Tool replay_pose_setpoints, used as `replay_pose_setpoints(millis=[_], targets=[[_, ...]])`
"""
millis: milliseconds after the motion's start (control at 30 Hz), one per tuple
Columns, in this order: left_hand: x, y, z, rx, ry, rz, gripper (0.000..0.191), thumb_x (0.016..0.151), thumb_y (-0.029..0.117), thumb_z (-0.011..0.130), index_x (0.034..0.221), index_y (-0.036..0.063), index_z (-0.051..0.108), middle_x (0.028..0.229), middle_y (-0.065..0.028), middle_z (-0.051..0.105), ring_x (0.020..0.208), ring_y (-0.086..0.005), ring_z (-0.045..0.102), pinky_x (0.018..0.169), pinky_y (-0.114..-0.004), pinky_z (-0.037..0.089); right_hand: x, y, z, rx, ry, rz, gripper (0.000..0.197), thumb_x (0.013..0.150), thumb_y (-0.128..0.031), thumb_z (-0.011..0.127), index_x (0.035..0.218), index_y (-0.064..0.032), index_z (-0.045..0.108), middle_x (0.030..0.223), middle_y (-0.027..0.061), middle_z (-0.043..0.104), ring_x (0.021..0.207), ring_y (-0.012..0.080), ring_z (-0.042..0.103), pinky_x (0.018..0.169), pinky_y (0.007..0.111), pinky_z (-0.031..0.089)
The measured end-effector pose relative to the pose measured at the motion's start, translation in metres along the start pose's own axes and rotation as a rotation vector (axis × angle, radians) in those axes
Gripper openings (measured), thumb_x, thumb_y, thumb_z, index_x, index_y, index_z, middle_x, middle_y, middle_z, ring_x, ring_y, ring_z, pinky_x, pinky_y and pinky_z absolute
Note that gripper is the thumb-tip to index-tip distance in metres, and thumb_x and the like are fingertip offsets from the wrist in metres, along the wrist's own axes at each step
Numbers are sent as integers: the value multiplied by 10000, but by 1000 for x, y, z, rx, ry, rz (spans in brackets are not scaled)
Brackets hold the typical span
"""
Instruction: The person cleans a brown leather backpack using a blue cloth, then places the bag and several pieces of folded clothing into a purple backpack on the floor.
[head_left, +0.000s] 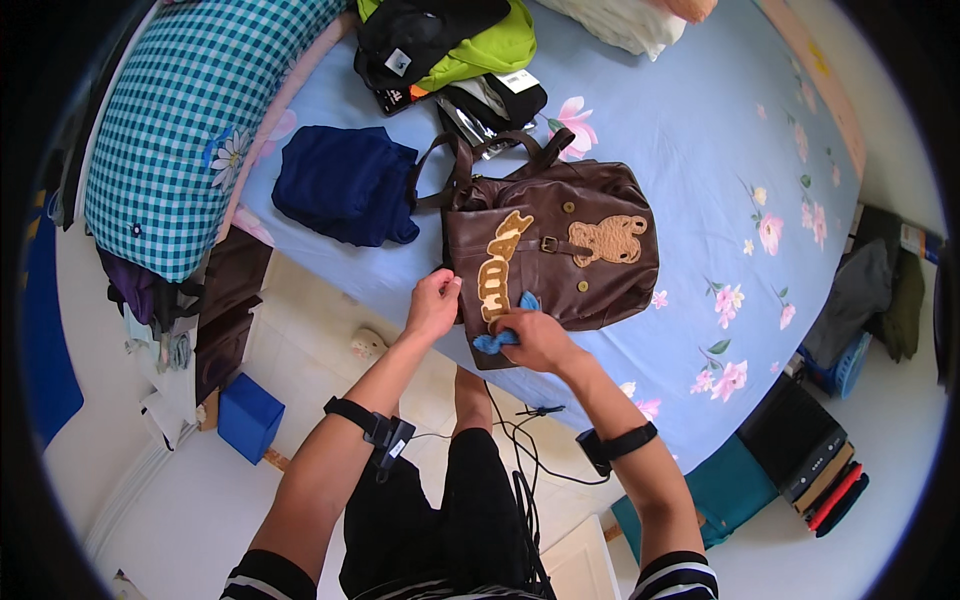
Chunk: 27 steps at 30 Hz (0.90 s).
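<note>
A brown leather-look backpack (551, 296) lies on the bed in front of me, its shoulder straps at the far left. It bears a fuzzy tan bear patch (609, 240), fuzzy letter patches, a small buckle and round brass-coloured studs. My left hand (436, 304) grips the bag's near left edge between thumb and curled fingers. Over the bag's near corner, my right hand (538, 341) is closed on a small blue cloth piece (496, 343), whose ends stick out on both sides of the fingers. Beside the straps sits a folded navy garment (341, 186).
The bed (697, 202) has a blue floral sheet. Toward its far side lie a black cap-like item (424, 37), lime-green fabric (491, 45) and packaged items (502, 97). A checked pillow (187, 112) is at left. Black cables (517, 442) hang near my legs.
</note>
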<state>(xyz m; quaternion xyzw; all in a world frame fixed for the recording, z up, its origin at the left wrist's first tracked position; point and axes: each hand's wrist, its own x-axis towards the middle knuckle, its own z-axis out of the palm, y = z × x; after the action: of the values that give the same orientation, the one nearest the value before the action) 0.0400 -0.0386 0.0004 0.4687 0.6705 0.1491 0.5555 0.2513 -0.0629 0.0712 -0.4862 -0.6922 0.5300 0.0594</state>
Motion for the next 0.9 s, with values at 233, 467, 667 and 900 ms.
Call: replay_pose_setpoints(millis=[233,467,667,900], targets=[[1,5,-6,-7,33,-28,196,922,168,532,883,-20,571,766,-105,606,669,-183,582,615,-317,483,14,24,-40,582,745,278,213,839,-131,625,1004,-3,578,809,82,617,714,128,556,672,281,478],[8,-1,-5,42,-12,-59,155,943,158,529,960,12,577,800,-30,581,644,-99,537,592,-257,502,26,49,24,412,609,317,380,796,-182,647,1084,32,521,1086,279,572,1036,433,544,896,416,431],[-3,15,-6,-98,-54,-140,176,933,169,546,982,6,589,811,-30,585,654,-91,535,603,-255,506,-23,42,10,114,401,396,244,756,-132,605,961,-2,585,861,243,628,851,417,608,759,441,478],[-28,32,-15,-91,5,-23,349,894,163,587,1173,-28,501,1067,-135,595,927,-220,600,799,-333,506,-39,22,-11,224,502,520,236,770,-138,621,958,0,589,797,172,626,724,272,611,716,343,489]])
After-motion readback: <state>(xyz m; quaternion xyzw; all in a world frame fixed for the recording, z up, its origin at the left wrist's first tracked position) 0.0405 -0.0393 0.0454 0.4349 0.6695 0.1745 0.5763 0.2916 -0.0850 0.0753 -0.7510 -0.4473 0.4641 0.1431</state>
